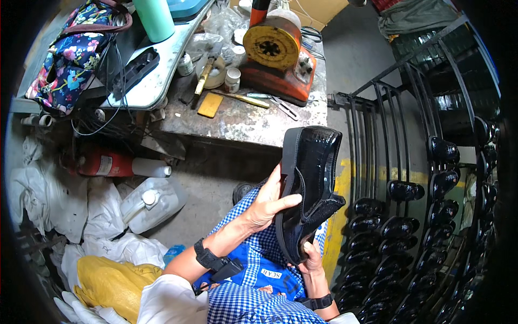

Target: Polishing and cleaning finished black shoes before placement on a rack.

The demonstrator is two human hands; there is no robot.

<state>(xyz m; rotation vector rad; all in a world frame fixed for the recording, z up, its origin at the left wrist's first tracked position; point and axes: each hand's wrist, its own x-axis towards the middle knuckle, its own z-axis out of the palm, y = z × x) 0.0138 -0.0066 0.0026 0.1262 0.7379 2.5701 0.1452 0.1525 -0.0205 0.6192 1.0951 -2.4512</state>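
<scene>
A glossy black shoe (315,173) is held up over my lap, its toe pointing away from me and its thick sole turned to the left. My left hand (272,202) grips the sole side near the middle, with the thumb reaching over the upper. At the heel end, my right hand (311,259) holds the shoe with the thumb at the opening; the other fingers are mostly hidden behind it. Beyond the toe stands a worn workbench (232,125) with a yellow block (210,105) near its front edge.
An orange machine with a round yellow face (271,44) stands on the bench among small jars (232,79) and a brush. Racks of black shoes (406,190) fill the right side. A red fire extinguisher (105,163), a plastic jug (152,202) and sacks (113,278) lie at left.
</scene>
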